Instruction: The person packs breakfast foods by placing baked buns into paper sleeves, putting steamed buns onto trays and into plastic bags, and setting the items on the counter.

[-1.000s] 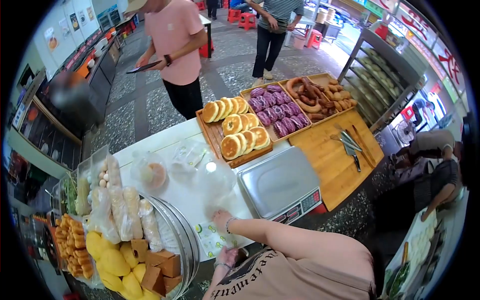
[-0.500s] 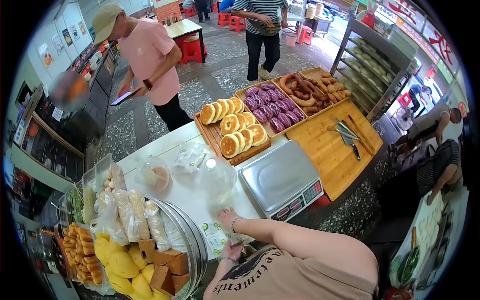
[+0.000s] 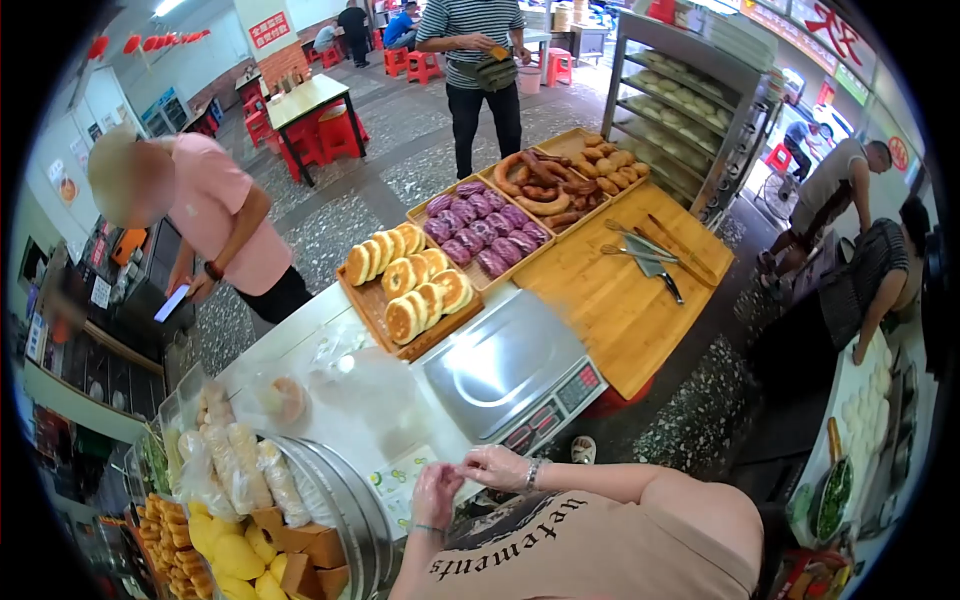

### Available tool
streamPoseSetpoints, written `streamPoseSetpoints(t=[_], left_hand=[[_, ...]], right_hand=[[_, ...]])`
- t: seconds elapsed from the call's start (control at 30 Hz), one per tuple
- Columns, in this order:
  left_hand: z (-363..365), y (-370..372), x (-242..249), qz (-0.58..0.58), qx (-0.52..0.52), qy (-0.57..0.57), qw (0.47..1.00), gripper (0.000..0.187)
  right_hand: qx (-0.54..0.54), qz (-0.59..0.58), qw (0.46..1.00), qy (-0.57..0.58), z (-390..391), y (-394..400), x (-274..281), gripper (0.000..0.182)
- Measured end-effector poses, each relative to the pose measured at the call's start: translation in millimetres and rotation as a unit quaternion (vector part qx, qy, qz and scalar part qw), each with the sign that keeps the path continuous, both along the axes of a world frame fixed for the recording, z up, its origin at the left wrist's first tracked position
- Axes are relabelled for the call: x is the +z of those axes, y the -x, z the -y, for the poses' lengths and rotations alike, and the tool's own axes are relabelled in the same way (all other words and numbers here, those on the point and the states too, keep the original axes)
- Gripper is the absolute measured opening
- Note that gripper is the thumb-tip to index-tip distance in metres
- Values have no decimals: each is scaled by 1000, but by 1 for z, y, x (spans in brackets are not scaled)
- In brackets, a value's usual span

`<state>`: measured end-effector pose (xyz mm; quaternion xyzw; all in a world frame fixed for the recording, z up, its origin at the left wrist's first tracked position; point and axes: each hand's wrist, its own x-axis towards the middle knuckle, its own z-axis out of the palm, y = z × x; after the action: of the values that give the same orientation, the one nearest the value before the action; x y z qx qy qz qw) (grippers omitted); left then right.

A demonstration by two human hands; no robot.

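My left hand [image 3: 436, 497] is raised at the counter's near edge, fingers bent and close together. A thin, shiny clear film seems to cover it. My right hand [image 3: 497, 468] meets its fingertips from the right, with fingers pinched. Anything between them is too small or too clear to make out. Just left of my hands, a white sheet with green print [image 3: 398, 488] lies on the white counter [image 3: 330, 325]. Clear plastic bags [image 3: 365, 385] lie beyond it. The digital scale [image 3: 510, 365] stands ahead of my right hand, its pan bare.
Trays hold golden flatcakes [image 3: 402, 318], purple buns [image 3: 480, 228] and fried dough [image 3: 540, 190]. Tongs and a knife [image 3: 655, 268] rest on a wooden board [image 3: 590, 310]. A round metal steamer [image 3: 350, 500] with yellow buns stands left. A person in pink [image 3: 225, 200] holds a phone across the counter.
My right hand has lifted from the counter beside the plastic bag and met my left hand. The view has turned right. The person in pink bends lower over the phone.
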<state>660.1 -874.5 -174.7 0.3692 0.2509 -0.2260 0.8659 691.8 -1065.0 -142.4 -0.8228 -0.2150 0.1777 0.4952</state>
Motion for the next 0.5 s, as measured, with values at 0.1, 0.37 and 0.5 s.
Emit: streamPoseSetpoints(t=[0.1, 0.37, 0.5], left_hand=[[83, -27, 38, 281, -135, -294, 903, 22], [316, -51, 114, 180, -268, -59, 945, 42], [353, -71, 112, -25, -368, 174, 913, 59]], right_hand=[[-8, -51, 992, -115, 60, -2, 27, 27], [-96, -434, 791, -419, 255, -8, 49, 56], [11, -512, 643, -570, 305, -17, 82, 70]])
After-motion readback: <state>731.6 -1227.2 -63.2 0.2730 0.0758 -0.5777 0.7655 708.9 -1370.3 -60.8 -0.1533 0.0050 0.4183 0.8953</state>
